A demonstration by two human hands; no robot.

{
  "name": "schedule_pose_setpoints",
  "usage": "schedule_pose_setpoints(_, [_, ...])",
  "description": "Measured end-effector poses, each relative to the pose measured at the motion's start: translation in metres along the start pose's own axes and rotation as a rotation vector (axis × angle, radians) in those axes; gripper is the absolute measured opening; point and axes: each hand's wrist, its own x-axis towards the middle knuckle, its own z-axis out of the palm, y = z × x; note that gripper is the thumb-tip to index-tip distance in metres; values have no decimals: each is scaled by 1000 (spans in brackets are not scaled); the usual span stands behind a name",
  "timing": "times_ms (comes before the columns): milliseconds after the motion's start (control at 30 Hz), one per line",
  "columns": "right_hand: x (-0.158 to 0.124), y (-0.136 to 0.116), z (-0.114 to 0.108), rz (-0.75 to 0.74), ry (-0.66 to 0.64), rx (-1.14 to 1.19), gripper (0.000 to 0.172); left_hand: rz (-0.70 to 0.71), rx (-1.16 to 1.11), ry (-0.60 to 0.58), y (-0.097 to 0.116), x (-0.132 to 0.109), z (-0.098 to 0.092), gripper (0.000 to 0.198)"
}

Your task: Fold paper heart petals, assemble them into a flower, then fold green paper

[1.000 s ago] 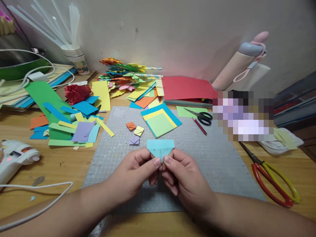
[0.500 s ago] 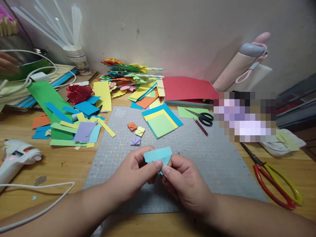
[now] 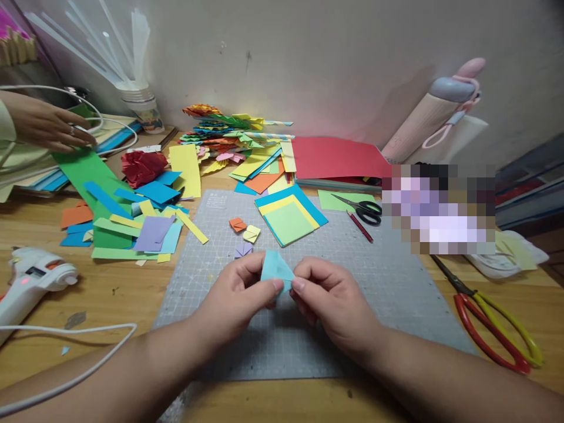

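Observation:
A small folded piece of light blue paper (image 3: pixel 275 267) is held up over the grey cutting mat (image 3: pixel 361 317). My left hand (image 3: pixel 242 288) is closed on its left side, thumb on the near face. My right hand (image 3: pixel 332 299) pinches its right corner between thumb and forefinger. Just beyond my left hand lie three small folded paper pieces: an orange one (image 3: pixel 237 224), a pale yellow one (image 3: pixel 251 234) and a purple one (image 3: pixel 243 250), partly hidden. Behind them sits a stack of square sheets (image 3: pixel 293 220), green on top of yellow and blue.
Black scissors (image 3: pixel 368 211) and a red pencil (image 3: pixel 360 227) lie at the mat's back right; larger scissors (image 3: pixel 493 329) rest at its right edge. A glue gun (image 3: pixel 37 276) with a cable and paper scraps (image 3: pixel 152 235) are on the left. Another person's hand (image 3: pixel 46 123) reaches in at upper left.
The light blue paper has been turned in my fingers, its wide strip now standing upright at the left. The other person's hand has come further into view over the green paper.

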Motion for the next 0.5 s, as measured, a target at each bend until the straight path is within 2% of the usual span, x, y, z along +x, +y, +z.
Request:
schedule_pose_setpoints(267, [7,-10,-6,-145,-10,-233,25,-26,110,-18,9,0,2,26])
schedule_pose_setpoints(367, [6,-20,-11,-142,-50,-443,24,-36,84,-13,8,2,0,24])
schedule_pose_setpoints(400, [4,-25,-15,-122,-99,-541,23,-46,74,-5,7,3,0,23])
schedule_pose_setpoints(467, [-1,-36,-29,-87,-195,-737,25,-65,81,26,8,4,1,21])
schedule_pose_setpoints(500, [-4,-42,-39,-55,-181,-790,23,-70,99,47,8,5,1,21])
